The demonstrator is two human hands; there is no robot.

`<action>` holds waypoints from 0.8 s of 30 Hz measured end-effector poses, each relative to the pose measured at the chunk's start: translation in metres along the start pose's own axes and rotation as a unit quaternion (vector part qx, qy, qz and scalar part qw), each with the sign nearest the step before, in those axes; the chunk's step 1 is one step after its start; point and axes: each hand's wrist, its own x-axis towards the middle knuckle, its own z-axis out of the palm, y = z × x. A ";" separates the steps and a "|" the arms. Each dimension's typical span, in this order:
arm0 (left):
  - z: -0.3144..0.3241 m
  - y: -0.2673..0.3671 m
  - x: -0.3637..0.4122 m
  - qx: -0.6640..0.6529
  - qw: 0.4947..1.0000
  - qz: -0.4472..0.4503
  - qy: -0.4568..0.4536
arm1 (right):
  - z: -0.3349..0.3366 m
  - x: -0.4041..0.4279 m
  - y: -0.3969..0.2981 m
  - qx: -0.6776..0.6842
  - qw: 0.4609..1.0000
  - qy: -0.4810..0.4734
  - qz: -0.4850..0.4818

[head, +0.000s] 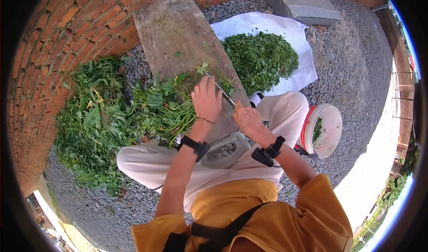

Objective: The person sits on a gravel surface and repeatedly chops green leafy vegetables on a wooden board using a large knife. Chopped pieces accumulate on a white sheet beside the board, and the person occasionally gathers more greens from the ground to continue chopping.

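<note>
My right hand [248, 120] grips the handle of a knife [220, 88], its thin blade angled up and left across a worn wooden board [174, 34]. Close beside the blade, my left hand [207, 96] presses a bunch of leafy green stems [167, 106] against the board; its fingertips are partly hidden. Those stems trail off the board's left edge. A few cut leaf pieces [226, 81] lie just right of the blade. Beyond the board's right edge, a heap of chopped greens [260, 59] rests on a white sheet [301, 74].
A large pile of uncut greens [97, 125] lies on gravel [354, 84] at the left, against a brick wall [67, 28]. On the right stands a white bucket [329, 131] with some leaves inside. A grey concrete block [304, 7] sits behind the sheet. A clear plastic container [230, 155] is between my legs.
</note>
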 end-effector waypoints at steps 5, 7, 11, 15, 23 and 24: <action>0.028 -0.018 -0.009 -0.113 0.993 -0.020 -0.042 | -0.006 0.004 -0.004 0.009 1.000 -0.013 0.025; 0.025 -0.017 -0.017 0.013 0.996 0.011 -0.082 | -0.004 0.000 -0.001 -0.003 0.999 -0.027 0.037; 0.014 -0.025 -0.016 0.180 0.951 0.039 -0.247 | -0.006 0.003 0.003 0.016 0.999 -0.017 0.025; 0.038 -0.036 -0.027 0.203 0.959 0.009 -0.199 | -0.007 0.003 -0.002 -0.011 1.000 -0.025 0.011; 0.058 -0.044 -0.029 0.214 0.967 0.045 -0.132 | 0.023 0.063 -0.013 -0.085 0.993 0.012 -0.076; 0.058 -0.046 -0.029 0.227 0.964 0.053 -0.129 | 0.027 0.074 -0.018 -0.108 0.988 0.031 -0.107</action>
